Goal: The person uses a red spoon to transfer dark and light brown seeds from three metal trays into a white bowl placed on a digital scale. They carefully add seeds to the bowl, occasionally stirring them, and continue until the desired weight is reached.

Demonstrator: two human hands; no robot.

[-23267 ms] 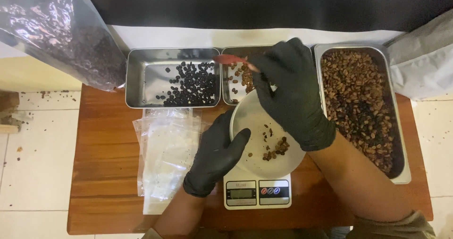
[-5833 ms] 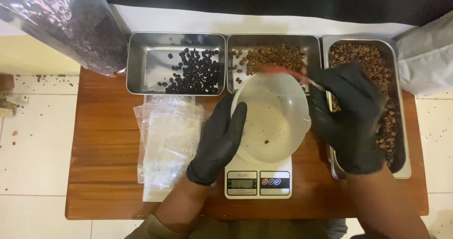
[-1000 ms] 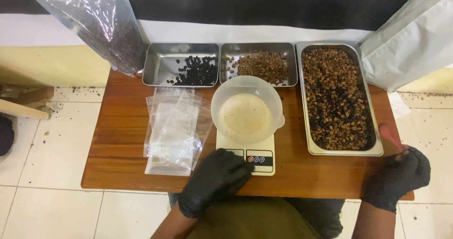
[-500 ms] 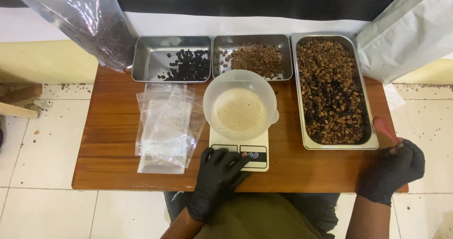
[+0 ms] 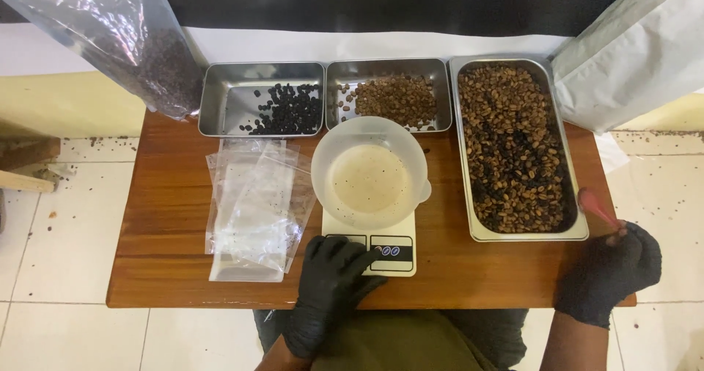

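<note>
A person stands at a small wooden counter [image 5: 169, 224], both hands in black gloves. The left hand [image 5: 334, 283] rests on the front of a white digital kitchen scale [image 5: 370, 250], its fingers [image 5: 359, 257] loosely spread, fingertips beside the buttons. On the scale sits a translucent round plastic bowl [image 5: 369, 173], nearly empty. The right hand [image 5: 609, 272] hovers at the counter's right edge, fingers curled around a small red scoop [image 5: 598, 208]. Behind the bowl lie three steel trays: dark beans [image 5: 260, 100], tan beans [image 5: 389, 92] and, to the right, a long tray of mixed brown beans [image 5: 513, 147]. Clear plastic bags [image 5: 253, 206] lie left of the scale. A light, single button press seems best, with the bowl left untouched so the reading settles.
</note>
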